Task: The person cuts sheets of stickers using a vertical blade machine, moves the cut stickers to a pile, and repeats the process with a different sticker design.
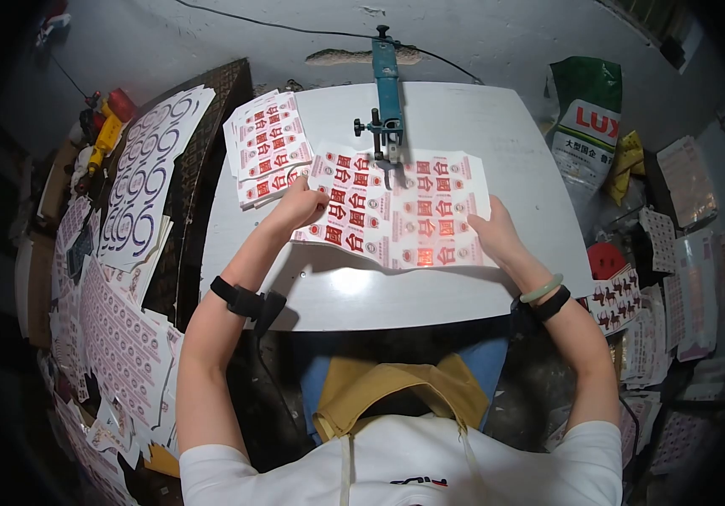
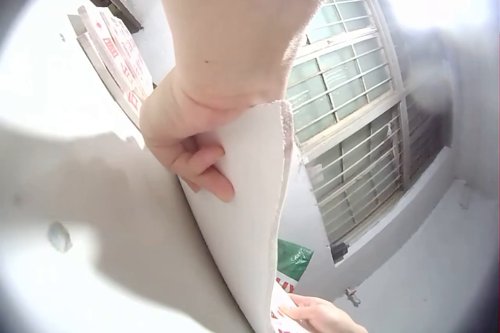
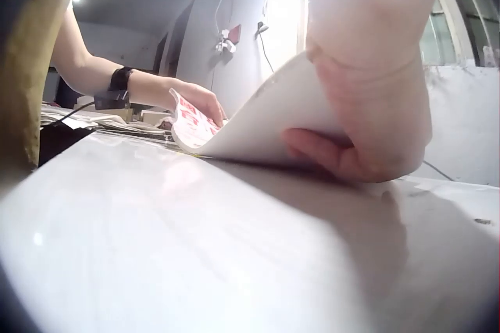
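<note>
Evidently, the left edge of a printed sheet (image 1: 389, 211) is pinched by the left hand (image 1: 301, 205), whose fingers (image 2: 221, 185) are bent against the white underside. The right edge is gripped by the right hand (image 1: 501, 232), with the thumb laid on the printed face and a finger seen below. The sheet, covered with red signs, is held over the bench (image 1: 337, 299) and both its sides are lifted. At its far edge, the foot of a green machine (image 1: 386, 80) is seen; whether the paper is touched by it cannot be told. Just beyond the left hand, a stack of similar sheets (image 1: 269, 135) is placed. Farther out, loose papers (image 1: 126, 329) are spread on the left, and a green and white bag (image 1: 582, 126) is seen on the right.
</note>
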Tool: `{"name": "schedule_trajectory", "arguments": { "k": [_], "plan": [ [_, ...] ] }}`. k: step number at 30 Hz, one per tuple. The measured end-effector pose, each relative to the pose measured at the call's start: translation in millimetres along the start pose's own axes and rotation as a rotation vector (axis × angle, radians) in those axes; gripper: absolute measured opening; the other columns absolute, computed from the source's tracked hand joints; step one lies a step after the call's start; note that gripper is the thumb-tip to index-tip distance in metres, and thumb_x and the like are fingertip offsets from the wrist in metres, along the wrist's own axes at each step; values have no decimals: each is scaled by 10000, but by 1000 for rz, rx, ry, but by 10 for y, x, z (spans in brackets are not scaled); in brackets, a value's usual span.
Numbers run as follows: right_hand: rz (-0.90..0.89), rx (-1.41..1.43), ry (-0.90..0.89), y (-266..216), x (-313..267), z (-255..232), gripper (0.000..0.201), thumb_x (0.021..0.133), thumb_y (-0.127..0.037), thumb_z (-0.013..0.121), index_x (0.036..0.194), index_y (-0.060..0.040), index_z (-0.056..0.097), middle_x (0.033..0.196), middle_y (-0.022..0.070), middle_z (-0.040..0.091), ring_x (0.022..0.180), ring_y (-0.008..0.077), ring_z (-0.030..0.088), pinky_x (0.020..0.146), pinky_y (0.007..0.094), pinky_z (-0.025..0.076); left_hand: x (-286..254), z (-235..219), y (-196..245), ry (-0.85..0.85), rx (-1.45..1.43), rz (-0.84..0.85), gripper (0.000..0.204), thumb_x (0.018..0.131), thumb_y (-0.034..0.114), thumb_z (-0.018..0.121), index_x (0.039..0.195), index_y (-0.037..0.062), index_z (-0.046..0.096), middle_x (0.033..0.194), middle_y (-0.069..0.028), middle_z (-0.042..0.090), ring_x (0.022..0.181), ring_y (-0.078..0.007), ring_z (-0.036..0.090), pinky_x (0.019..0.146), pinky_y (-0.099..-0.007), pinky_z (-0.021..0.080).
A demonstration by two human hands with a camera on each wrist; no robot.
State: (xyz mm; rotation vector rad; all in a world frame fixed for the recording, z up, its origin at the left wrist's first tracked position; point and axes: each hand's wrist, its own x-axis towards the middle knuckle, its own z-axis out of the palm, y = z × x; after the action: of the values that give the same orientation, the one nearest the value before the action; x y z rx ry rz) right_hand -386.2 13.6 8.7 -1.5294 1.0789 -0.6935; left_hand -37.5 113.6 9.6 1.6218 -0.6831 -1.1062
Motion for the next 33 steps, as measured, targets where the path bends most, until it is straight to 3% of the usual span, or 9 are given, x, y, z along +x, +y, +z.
{"name": "schedule_trajectory", "arguments": {
  "k": [2, 6, 11, 14, 16, 33],
  "plan": [
    [1, 2, 11, 4, 6, 17, 404, 830, 40, 498, 1223, 99, 426, 1148, 200, 565, 1052, 247, 593, 890, 332, 491, 82, -55, 13, -73, 78, -5, 398, 767, -80, 543, 1132, -122, 391, 775, -113, 560, 645, -139, 564, 517, -242, 441],
    [-8, 17, 46, 63, 46, 72, 384, 833, 26, 503, 1205, 91, 434, 1137, 196, 567, 1036, 246, 601, 875, 329, 497, 190, -67, 54, -33, 155, 29, 388, 746, -67, 548, 1119, -138, 466, 810, -113, 581, 653, -137, 568, 532, -259, 450],
    [-14, 15, 85, 133, 87, 124, 378, 839, 13, 511, 1203, 82, 437, 1140, 199, 569, 1035, 248, 603, 878, 332, 495, 432, -184, 59, -232, 179, 79, 351, 737, -57, 552, 1072, -144, 492, 800, -112, 574, 645, -132, 561, 507, -272, 444],
    [-29, 7, 95, 126, 106, 129, 378, 845, 3, 516, 1207, 82, 438, 1140, 200, 570, 1040, 255, 600, 887, 337, 489, 426, -127, 133, -85, 278, 41, 318, 737, -50, 557, 1036, -137, 491, 748, -96, 558, 604, -122, 546, 463, -272, 420],
    [-14, -103, 98, 36, 105, 116, 384, 849, -4, 516, 1214, 86, 436, 1145, 205, 573, 1053, 265, 597, 898, 340, 483, 442, -131, 151, -113, 260, 43, 322, 738, -43, 563, 1036, -136, 481, 722, -85, 548, 583, -119, 538, 446, -268, 408],
    [-27, -35, 29, 15, 553, -16, 401, 828, 13, 531, 1212, 100, 452, 1139, 210, 585, 1037, 255, 607, 884, 335, 495, 546, -90, 100, -104, 283, 50, 260, 791, 14, 592, 970, -76, 427, 692, -82, 535, 537, -105, 518, 414, -265, 392]
  ]
}}
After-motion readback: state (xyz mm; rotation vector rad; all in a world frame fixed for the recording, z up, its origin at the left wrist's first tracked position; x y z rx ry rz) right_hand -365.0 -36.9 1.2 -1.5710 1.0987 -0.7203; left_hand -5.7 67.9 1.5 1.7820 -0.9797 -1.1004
